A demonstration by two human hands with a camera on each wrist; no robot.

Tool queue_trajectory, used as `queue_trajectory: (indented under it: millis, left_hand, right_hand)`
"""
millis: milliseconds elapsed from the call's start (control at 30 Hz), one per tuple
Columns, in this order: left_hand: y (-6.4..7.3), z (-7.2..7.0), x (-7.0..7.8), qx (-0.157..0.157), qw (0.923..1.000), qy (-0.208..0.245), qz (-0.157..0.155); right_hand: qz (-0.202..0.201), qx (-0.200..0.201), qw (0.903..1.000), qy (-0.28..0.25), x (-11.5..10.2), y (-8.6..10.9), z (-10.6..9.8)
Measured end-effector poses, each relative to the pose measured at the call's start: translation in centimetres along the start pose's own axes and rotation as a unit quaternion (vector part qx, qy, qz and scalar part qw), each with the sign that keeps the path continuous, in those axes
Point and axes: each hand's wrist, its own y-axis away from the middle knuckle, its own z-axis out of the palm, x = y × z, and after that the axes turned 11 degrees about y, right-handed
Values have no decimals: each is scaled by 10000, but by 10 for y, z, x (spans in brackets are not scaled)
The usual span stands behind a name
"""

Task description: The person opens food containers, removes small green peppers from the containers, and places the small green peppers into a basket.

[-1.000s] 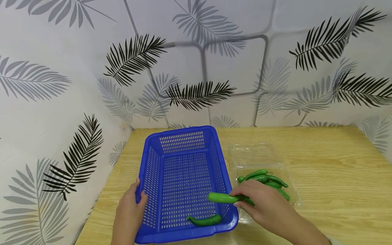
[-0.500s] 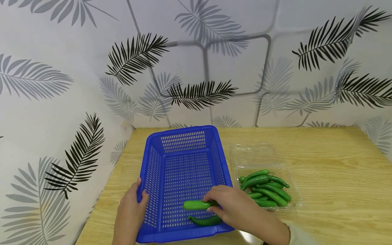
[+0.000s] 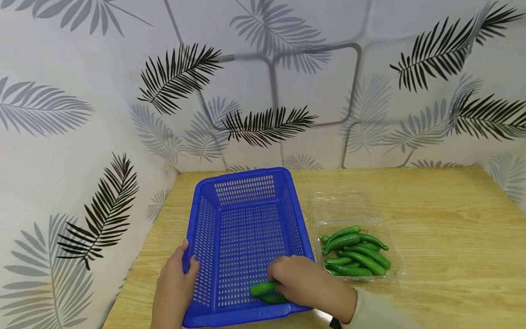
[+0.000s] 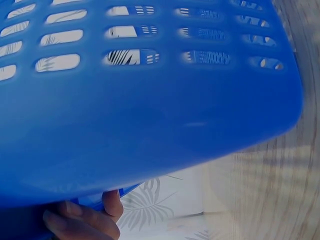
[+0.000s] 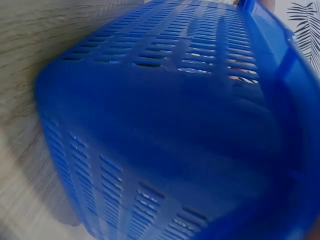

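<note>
A blue perforated plastic basket (image 3: 238,316) sits on the table in the head view. Its left rim is gripped by my left hand (image 3: 174,285), whose fingers (image 4: 87,220) curl at the edge in the left wrist view. My right hand (image 3: 308,282) reaches over the basket's near right corner and holds a green pepper (image 3: 263,288) low inside. Just in front of that pepper, another darker green pepper (image 3: 273,299) lies on the basket floor, partly covered by the hand. The right wrist view is filled by the basket's outer wall (image 5: 165,115); the held pepper is hidden there.
Right of the basket stands a clear plastic clamshell box (image 3: 343,203), its lid folded back, with several green peppers (image 3: 361,258) inside. Both rest on a wooden table (image 3: 452,237). A leaf-patterned wall (image 3: 308,87) borders the table behind and at the left.
My right hand has carried the pepper leftward from above the basket's right rim, then lowered it beside the other pepper. The left hand keeps its grip on the basket.
</note>
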Motion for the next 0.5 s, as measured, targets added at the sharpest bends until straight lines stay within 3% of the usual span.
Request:
queue_trajectory:
  millis: [500]
  left_hand:
    - [1,0,0,39,9999,-23,114]
  right_hand:
    - [133,-571,9969,520,-1,-11,13]
